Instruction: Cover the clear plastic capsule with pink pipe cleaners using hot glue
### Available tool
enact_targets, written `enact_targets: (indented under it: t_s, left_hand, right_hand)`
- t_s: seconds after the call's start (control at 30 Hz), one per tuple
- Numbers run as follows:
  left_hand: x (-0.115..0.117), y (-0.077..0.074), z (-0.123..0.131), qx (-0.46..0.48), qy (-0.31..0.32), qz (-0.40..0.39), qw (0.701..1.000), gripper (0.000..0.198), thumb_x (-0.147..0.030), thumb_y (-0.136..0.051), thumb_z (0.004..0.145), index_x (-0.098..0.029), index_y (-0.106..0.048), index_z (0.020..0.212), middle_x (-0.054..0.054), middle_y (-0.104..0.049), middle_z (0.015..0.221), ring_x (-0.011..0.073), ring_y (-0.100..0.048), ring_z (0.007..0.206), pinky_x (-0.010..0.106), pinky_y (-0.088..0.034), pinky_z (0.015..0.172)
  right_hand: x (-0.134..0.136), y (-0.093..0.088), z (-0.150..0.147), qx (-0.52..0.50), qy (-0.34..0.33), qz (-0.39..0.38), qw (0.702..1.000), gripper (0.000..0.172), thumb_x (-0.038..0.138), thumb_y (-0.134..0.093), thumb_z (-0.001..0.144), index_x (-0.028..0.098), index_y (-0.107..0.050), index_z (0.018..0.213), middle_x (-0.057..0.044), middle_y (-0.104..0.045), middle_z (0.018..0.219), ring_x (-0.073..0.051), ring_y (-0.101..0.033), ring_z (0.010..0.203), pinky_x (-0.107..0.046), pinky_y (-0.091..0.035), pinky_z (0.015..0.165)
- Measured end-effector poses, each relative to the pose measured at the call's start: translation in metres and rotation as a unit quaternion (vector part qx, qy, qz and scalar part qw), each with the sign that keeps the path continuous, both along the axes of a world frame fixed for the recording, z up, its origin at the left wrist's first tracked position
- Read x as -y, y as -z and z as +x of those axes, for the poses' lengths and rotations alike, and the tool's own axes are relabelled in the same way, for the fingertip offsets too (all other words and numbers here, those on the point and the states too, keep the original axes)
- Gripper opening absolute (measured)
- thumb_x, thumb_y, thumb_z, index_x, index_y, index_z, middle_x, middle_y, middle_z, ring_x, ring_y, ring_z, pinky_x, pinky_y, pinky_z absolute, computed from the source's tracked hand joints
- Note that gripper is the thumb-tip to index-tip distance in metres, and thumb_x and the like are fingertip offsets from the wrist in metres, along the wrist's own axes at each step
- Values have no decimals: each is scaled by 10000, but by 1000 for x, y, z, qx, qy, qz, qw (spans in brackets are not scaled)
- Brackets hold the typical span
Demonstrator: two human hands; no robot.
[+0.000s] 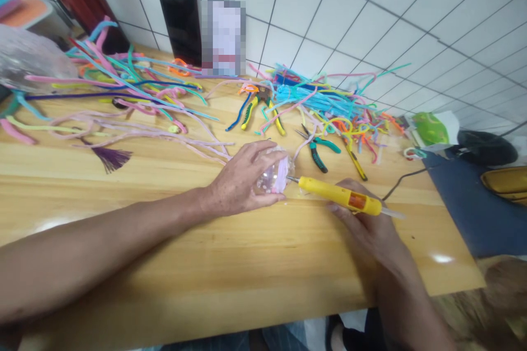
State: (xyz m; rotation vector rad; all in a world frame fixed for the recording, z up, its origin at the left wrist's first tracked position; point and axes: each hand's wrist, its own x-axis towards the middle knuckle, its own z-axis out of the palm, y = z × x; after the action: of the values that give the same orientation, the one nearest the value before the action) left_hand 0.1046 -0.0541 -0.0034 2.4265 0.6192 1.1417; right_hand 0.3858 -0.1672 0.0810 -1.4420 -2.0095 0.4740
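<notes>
My left hand [242, 178] is closed around a small clear ball wrapped with pink pipe cleaner [275, 177], resting on the wooden table [206, 263]. My right hand [366, 222] grips a yellow glue gun [341, 196] lying nearly level. Its metal nozzle touches the pink wrap on the right side of the ball. A cable [401, 181] runs from the gun's rear toward the right edge of the table.
Piles of coloured pipe cleaners [329, 101] cover the back of the table. Yellow-handled pliers [263, 112], green-handled cutters [319, 151] and a purple tassel [111, 158] lie among them. A dark phone [179, 19] leans on the tiled wall. A blue surface [473, 208] adjoins at right.
</notes>
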Motion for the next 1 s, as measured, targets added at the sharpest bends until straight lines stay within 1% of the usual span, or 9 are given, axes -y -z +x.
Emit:
enact_targets:
  t_s: [0.13, 0.27, 0.47, 0.73, 0.8, 0.9, 1.0]
  left_hand:
    - [0, -1, 0, -2, 1, 7, 1000, 786, -458, -851, 918, -249, -470, 1573, 226, -548, 1530, 386, -575, 1447, 592, -538, 1180]
    - [0, 0, 0, -2, 0, 4, 1000, 794, -480, -846, 921, -271, -456, 1580, 214, -541, 1535, 378, -572, 1449, 592, -541, 1177]
    - [-1, 0, 0, 6, 6, 4, 1000, 796, -467, -844, 922, -261, -461, 1589, 224, -552, 1530, 392, -569, 1450, 607, -533, 1175]
    - [0, 0, 0, 2, 3, 7, 1000, 805, -452, -853, 915, -264, -456, 1590, 217, -545, 1537, 385, -571, 1452, 597, -533, 1183]
    - [-1, 0, 0, 3, 2, 10, 1000, 805, -462, -848, 920, -263, -451, 1591, 219, -543, 1533, 384, -576, 1446, 597, -538, 1179]
    - [-1, 1, -1, 3, 0, 7, 1000, 810, -451, -849, 920, -271, -443, 1597, 216, -533, 1543, 381, -577, 1444, 593, -542, 1181]
    - [0, 2, -3, 0, -8, -2, 1000, 846, -401, -873, 894, -299, -430, 1608, 196, -525, 1560, 381, -570, 1456, 590, -536, 1197]
  right_hand:
    - [-1, 1, 1, -4, -1, 10, 1000, 70, 239, -676, 1036, 267, -654, 976, -5, -701, 868, -186, -664, 743, -310, -523, 671]
    - [-1, 2, 1, -2, -20, 25, 999, 86, 224, -670, 1037, 265, -650, 964, -6, -695, 869, -182, -668, 747, -305, -527, 674]
    - [0, 2, 1, 3, -10, 8, 1000, 65, 224, -676, 1035, 265, -647, 995, 3, -688, 877, -172, -668, 749, -290, -525, 677]
    - [0, 0, -1, -12, 4, -9, 1000, 53, 247, -673, 1039, 264, -659, 990, -1, -694, 884, -180, -670, 771, -299, -529, 704]
    - [0, 2, -2, -21, 12, -26, 999, 64, 274, -665, 1048, 262, -663, 986, -3, -689, 875, -180, -660, 761, -302, -524, 697]
    - [1, 4, 1, -48, 30, -42, 998, 142, 356, -692, 1037, 259, -679, 934, -12, -686, 850, -193, -655, 754, -316, -526, 693]
    - [1, 3, 18, -103, 88, -45, 990, 213, 455, -761, 979, 260, -718, 904, -23, -709, 835, -217, -669, 768, -338, -539, 702]
